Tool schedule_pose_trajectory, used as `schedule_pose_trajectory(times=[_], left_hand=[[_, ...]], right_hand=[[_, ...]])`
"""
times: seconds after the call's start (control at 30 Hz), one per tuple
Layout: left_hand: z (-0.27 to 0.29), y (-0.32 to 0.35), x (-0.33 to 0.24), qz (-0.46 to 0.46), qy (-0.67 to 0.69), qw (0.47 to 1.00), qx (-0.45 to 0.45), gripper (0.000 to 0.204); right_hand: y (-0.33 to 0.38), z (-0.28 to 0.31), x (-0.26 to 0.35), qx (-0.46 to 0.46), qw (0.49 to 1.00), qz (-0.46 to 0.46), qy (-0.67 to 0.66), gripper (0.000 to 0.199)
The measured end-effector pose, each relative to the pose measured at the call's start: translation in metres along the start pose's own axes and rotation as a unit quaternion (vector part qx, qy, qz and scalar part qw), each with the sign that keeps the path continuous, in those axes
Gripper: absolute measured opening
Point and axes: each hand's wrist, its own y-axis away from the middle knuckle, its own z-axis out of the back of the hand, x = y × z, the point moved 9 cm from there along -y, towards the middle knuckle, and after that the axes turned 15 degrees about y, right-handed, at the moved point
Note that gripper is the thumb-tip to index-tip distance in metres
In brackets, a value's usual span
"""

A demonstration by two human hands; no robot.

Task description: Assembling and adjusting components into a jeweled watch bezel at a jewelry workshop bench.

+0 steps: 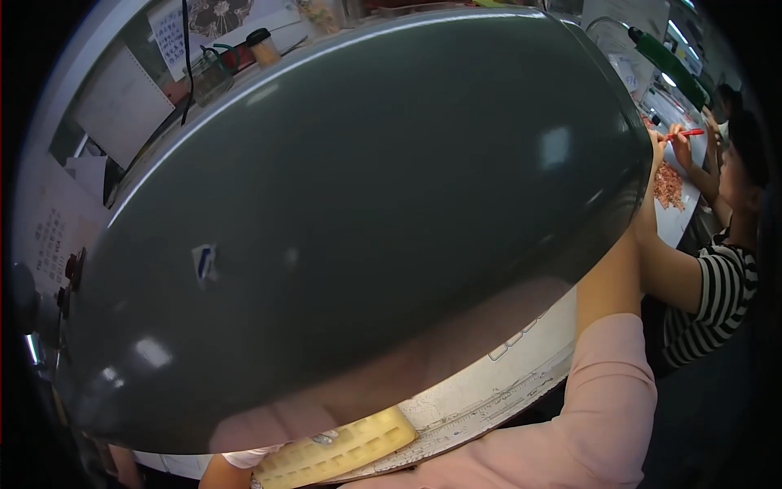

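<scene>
A large dark green lamp shade point(391, 204) fills most of the view and hides the work area behind it. My right arm in a pale pink sleeve point(611, 367) reaches up and forward, and its forearm passes behind the shade, so the right hand is hidden. At the lower left, a pale cuff point(252, 458) and a bit of bare arm point(224, 474) show below the shade; no left hand is visible there. Beside that cuff lies a yellow tray point(375, 444) with rows of small recesses. A small shiny piece point(326, 438), too small to name, rests on it.
The white worktop point(464, 399) has ruler markings along its near edge. To the right, a co-worker in a striped shirt point(721, 285) holds a red pen point(686, 134) near a pile of small orange-brown pieces point(668, 186). A jar point(262, 47) and papers stand behind the shade.
</scene>
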Motion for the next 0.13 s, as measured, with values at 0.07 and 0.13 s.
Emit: schedule_pose_trajectory(times=[0.07,0.13], left_hand=[[-0.002,0.002,-0.001,0.003,-0.018,1.000,-0.002,0.044],[-0.015,0.000,0.000,-0.001,-0.002,1.000,0.009,0.044]], right_hand=[[0.000,0.013,0.007,-0.021,1.000,-0.014,0.000,0.023],[-0.002,0.025,0.019,-0.046,0.999,0.025,-0.003,0.025]])
